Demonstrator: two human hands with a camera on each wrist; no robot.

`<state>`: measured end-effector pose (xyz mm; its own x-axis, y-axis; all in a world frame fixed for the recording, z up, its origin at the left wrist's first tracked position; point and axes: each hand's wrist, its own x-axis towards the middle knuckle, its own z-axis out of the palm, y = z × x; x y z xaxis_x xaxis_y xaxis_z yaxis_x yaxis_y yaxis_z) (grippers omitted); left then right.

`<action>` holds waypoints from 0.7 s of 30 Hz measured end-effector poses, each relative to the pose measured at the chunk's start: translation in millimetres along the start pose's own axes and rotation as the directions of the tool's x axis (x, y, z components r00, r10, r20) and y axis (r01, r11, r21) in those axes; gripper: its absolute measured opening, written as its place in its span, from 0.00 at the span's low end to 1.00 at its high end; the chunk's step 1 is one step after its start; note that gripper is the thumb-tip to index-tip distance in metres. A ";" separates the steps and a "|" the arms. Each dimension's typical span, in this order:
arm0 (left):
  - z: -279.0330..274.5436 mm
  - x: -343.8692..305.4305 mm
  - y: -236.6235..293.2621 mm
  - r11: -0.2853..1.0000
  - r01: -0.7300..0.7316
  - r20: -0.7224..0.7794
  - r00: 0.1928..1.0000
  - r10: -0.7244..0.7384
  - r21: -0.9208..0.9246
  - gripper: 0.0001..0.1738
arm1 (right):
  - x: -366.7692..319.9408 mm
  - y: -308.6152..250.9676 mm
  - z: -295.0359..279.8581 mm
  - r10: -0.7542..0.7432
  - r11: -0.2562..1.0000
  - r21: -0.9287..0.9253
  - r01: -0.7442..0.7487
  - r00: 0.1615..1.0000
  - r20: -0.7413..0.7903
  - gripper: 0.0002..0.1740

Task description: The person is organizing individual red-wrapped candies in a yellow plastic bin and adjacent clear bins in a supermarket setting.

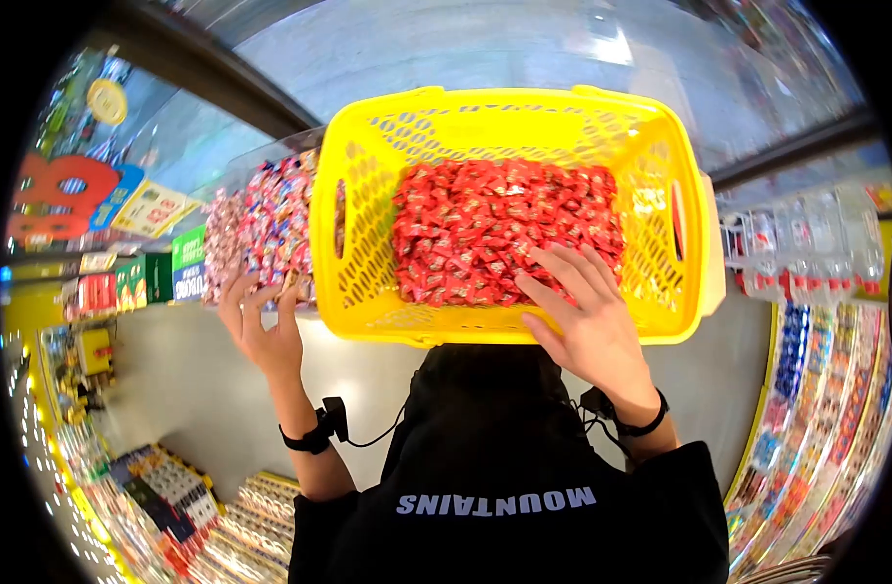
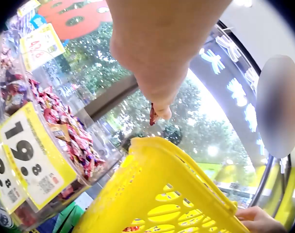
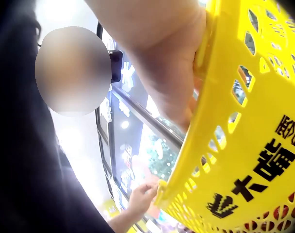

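Note:
A yellow plastic basket (image 1: 368, 326) with perforated sides stands in front of the person, its bottom covered with red-wrapped candies (image 1: 494, 224). The left hand (image 1: 261, 336) is raised to the left of the basket, in front of a bin of mixed wrapped candies (image 1: 271, 209). Between its fingertips it pinches a small wrapped candy (image 2: 153, 115), dark red in the left wrist view. Over the basket's near rim reaches the right hand (image 1: 592, 321), fingers extended and slightly bent above the red candies. Its fingertips are hidden behind the basket wall in the right wrist view.
Price cards (image 2: 28, 155) front the clear candy bins on the left. Bottles (image 1: 806, 234) stand to the right of the basket, with stocked shelves (image 1: 825, 419) below them. A window (image 1: 524, 44) with dark frame bars lies beyond the basket.

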<state>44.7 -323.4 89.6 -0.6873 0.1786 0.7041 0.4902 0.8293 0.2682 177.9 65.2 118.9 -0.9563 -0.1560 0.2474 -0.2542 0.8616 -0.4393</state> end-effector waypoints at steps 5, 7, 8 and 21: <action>-12.8 -22.2 -50.0 0.977 0.186 -0.017 0.983 -0.185 0.101 0.14 | 1.6 -0.3 6.0 0.024 0.999 0.046 -0.022 0.998 -0.051 0.27; -18.2 -26.1 -73.9 0.969 0.229 -0.012 0.973 -0.229 0.097 0.13 | 1.6 -1.9 6.7 0.052 0.999 -0.008 -0.053 0.997 -0.052 0.29; -19.4 -25.1 -88.1 0.964 0.246 -0.036 0.969 -0.243 0.106 0.12 | 3.9 -9.7 8.4 0.121 0.992 -0.025 -0.123 0.990 -0.073 0.29; 1.2 -27.2 -296.7 0.925 0.373 0.059 0.924 -0.377 0.071 0.14 | 50.8 -77.3 79.0 0.317 0.918 -0.153 -0.365 0.909 -0.271 0.26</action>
<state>-82.7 -573.7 -9.9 -0.8515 -0.1162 0.5113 0.1595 0.8715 0.4638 137.5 -47.4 97.3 -0.9107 0.2617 0.3195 0.1379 0.9219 -0.3620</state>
